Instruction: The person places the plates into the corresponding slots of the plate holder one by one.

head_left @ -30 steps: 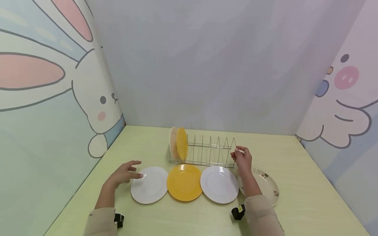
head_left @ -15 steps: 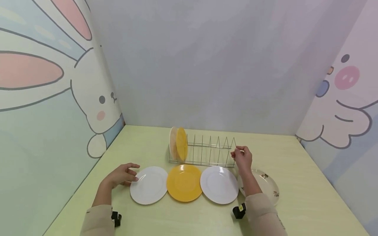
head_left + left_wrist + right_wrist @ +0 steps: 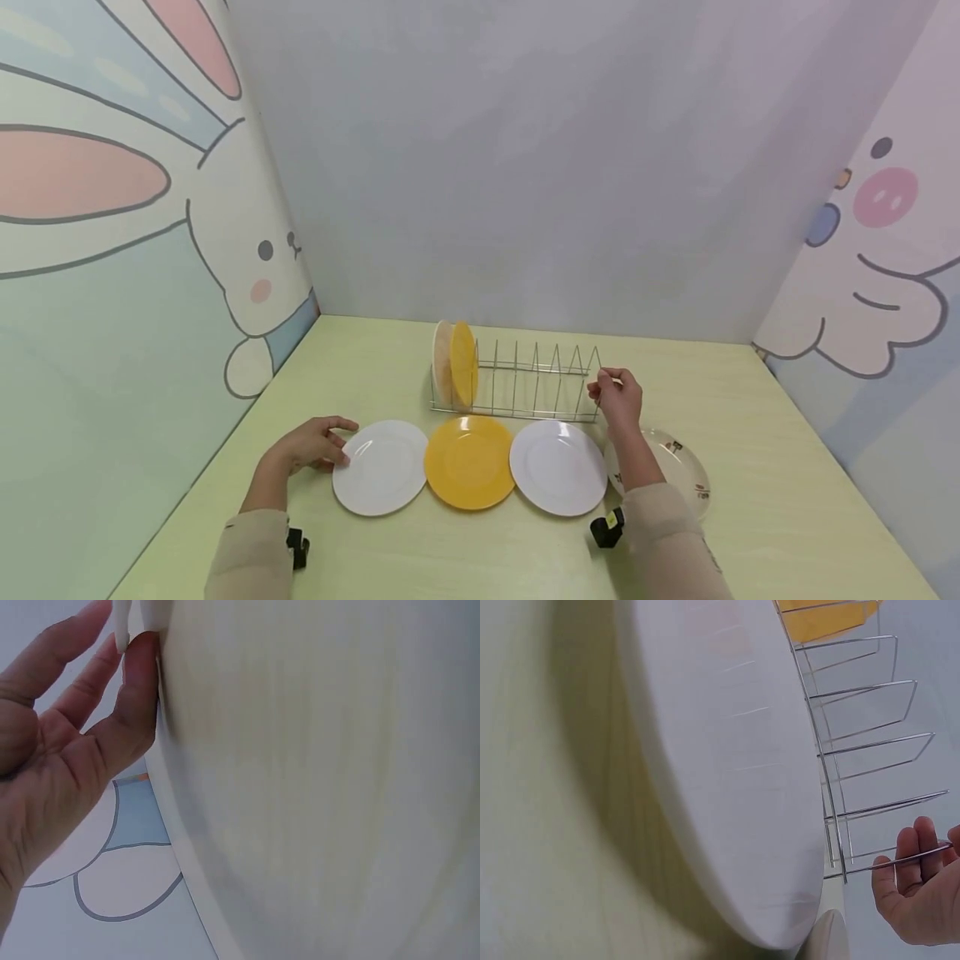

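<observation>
Beige sleeves (image 3: pixel 251 554); black wrist cameras (image 3: pixel 606 530)

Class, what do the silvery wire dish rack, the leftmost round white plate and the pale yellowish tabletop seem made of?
Silvery wire dish rack: probably metal, shiny; thin rods with bright glints.
Leftmost round white plate: perhaps ceramic or hard plastic, glossy; smooth surface with a highlight.
Pale yellowish tabletop: wood or a laminate imitating it, rather matte; faint grain streaks.

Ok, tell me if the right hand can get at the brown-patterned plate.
Probably, but not at once: the right hand grips the wire rack's right end, and its forearm crosses over the patterned plate, whose right side looks free.
</observation>
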The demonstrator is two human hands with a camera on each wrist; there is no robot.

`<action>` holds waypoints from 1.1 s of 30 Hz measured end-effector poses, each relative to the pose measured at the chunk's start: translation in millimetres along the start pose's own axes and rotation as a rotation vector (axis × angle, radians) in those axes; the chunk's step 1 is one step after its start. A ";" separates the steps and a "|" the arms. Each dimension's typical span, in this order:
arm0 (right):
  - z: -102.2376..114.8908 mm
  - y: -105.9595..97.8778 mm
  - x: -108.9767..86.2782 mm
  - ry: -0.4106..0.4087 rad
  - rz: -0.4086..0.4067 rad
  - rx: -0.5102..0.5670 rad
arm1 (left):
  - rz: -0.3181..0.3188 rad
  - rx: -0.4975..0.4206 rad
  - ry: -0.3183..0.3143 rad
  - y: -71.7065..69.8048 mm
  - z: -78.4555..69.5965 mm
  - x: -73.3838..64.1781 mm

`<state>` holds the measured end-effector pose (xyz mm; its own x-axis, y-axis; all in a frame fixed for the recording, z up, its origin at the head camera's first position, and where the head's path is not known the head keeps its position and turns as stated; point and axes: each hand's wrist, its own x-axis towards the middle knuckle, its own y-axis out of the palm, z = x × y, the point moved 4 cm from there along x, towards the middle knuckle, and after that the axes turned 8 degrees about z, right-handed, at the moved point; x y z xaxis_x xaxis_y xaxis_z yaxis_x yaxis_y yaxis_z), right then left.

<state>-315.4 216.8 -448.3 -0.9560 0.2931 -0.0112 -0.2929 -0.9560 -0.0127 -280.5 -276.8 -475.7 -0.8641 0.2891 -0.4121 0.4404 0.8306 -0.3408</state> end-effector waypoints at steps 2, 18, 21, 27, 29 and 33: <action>-0.3 -0.1 0.8 -0.001 0.005 0.005 | -0.012 0.007 -0.009 0.1 0.4 0.3; -5.3 1.2 4.1 -0.033 0.033 -0.023 | 0.198 -0.047 0.125 -4.4 -2.2 -7.8; -5.0 2.0 3.8 -0.040 0.035 -0.037 | 0.243 -0.058 0.181 -7.5 -5.9 -14.3; -6.6 2.0 3.6 -0.028 0.034 -0.034 | 0.182 -0.104 0.241 -15.9 -11.1 -27.5; -7.5 1.7 3.9 -0.018 0.040 -0.014 | 0.148 -0.129 0.272 -18.3 -12.2 -30.7; -8.7 0.9 4.5 -0.003 0.046 0.020 | 0.097 -0.165 0.334 -21.3 -15.4 -34.5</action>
<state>-319.9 217.4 -457.1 -0.9686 0.2486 -0.0088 -0.2486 -0.9686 0.0081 -263.9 -297.1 -441.2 -0.8639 0.4869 -0.1286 0.5027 0.8492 -0.1618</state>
